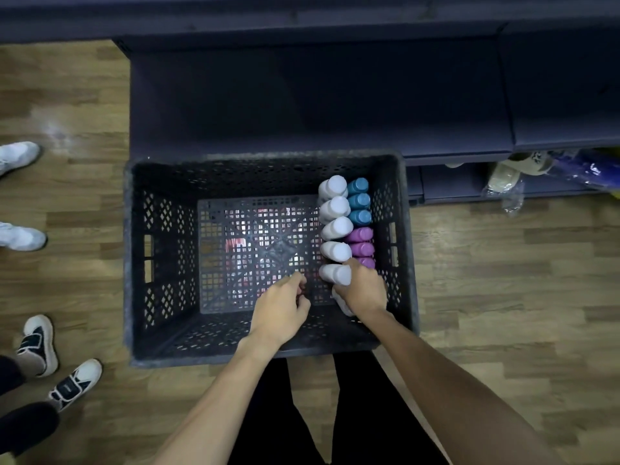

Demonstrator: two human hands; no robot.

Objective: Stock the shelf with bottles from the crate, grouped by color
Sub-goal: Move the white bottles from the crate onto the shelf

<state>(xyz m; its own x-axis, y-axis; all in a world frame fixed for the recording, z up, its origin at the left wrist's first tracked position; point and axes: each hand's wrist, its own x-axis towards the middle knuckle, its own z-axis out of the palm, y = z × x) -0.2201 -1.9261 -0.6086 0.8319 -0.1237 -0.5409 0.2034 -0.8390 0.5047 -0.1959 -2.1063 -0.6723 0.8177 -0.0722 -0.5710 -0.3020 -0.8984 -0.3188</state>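
A dark navy shelf unit (318, 95) fills the upper part of the frame, its flat top bare. Below it, at the centre, a dark grey perforated plastic crate (161, 256) stands on the wood-plank floor (503, 280). Along the crate's right wall the bottles stand in two columns: five white plastic bottles (335, 226) on the inner side, and against the wall three blue bottles (359, 199) at the top with three purple bottles (361, 245) below them. The right hand (364, 286), at the lower right of the crate, curls its fingers round the nearest white bottle (335, 274), with another pale bottle partly hidden beneath the palm. The left hand (283, 308) hangs just beside it over the crate floor, fingers loosely curled and holding nothing. At the left edge of the frame are two white shoes (18, 196) and, lower, two dark-and-white sneakers (57, 364).
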